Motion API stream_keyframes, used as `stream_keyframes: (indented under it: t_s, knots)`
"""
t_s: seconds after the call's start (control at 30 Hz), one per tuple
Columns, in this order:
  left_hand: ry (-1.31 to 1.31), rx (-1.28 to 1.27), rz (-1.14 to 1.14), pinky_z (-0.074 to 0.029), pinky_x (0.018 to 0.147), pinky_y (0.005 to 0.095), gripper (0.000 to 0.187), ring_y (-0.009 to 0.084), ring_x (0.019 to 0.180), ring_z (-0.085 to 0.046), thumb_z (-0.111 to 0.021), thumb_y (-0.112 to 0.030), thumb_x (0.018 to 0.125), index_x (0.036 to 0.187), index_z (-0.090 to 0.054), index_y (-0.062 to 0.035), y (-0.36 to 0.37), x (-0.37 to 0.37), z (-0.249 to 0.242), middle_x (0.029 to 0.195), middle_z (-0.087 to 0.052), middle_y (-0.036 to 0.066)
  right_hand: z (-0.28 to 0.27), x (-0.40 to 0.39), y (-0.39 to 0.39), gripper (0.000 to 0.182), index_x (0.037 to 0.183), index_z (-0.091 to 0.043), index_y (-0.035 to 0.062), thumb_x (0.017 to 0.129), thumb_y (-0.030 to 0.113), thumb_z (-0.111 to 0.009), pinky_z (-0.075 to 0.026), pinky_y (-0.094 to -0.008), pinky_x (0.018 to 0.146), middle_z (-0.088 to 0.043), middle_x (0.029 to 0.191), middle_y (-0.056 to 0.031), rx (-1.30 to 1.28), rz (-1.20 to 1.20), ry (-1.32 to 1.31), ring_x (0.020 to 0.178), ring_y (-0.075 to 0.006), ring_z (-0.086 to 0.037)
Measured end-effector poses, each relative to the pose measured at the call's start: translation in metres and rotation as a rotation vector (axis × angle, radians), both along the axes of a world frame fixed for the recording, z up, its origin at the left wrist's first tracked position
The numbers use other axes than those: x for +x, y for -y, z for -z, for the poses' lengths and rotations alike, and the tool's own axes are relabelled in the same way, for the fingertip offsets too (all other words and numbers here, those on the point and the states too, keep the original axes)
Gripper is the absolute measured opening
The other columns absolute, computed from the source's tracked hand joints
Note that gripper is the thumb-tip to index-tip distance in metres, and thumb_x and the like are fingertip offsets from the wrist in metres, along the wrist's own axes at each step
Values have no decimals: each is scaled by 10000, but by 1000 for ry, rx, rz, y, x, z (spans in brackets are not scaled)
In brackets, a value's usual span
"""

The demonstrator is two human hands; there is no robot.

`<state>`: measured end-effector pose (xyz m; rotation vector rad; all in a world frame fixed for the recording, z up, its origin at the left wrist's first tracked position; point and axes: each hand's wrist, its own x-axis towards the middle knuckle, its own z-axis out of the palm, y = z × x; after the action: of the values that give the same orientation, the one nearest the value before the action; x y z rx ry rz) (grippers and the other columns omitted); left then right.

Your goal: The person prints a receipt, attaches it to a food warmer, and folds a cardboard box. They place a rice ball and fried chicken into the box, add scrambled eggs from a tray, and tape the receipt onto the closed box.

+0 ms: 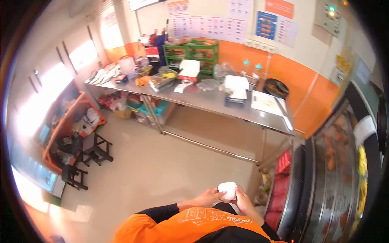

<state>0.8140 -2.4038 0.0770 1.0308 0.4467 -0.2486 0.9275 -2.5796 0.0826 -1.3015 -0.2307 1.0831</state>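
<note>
Close to my body, at the bottom of the head view, both hands hold a small white rounded object [227,190]. My left hand [209,197] grips its left side and my right hand [243,199] cups its right side. What the white thing is cannot be told from here. My orange shirt and black sleeves fill the bottom edge.
A long steel table [210,104] along the far wall carries white boxes, trays, containers and a black pan [276,87]. A glass display case [336,170] with fried food runs along the right. Black stools [97,150] and an orange shelf stand at the left.
</note>
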Motion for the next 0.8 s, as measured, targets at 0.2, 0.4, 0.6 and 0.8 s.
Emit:
stream_keyframes:
  t_s: [0.2,0.4,0.6,0.8]
  knots:
    - [68,57,-168,-526,978,315,521,161,1117,-631,-629,-336,1027,1395,-515,15,-117,70,63,1245,-651,95,27,109,-146,481,1470,-403,57,1115,377,-348,-596,-492,909,-537,1386,-163,77,-242,-46,1205,-306,-613]
    - [-121,368,-351,-486,962,319,459,163,1078,-599,-560,-313,1064,1380,-533,18,-254,165,-57,1232,-647,95,16,224,-323,473,1399,-491,38,1104,394,-390,-594,-478,904,-615,1313,-146,174,-348,-205,1147,-282,-656]
    - [-11,721,-729,-463,995,319,533,201,1167,-593,-517,-262,1081,1545,-344,-65,-373,177,-40,1456,-505,106,-29,338,-513,489,1426,-500,61,1086,406,-439,-583,-494,920,-625,1346,-128,115,-464,-242,1169,-282,-659]
    - [-262,464,-1097,-506,909,339,542,207,1126,-627,-532,-276,1064,1533,-336,-88,-492,106,84,1418,-521,112,-37,449,-740,455,1332,-505,-10,1020,295,-632,-511,-357,946,-629,1226,-126,475,125,864,1083,-212,-628]
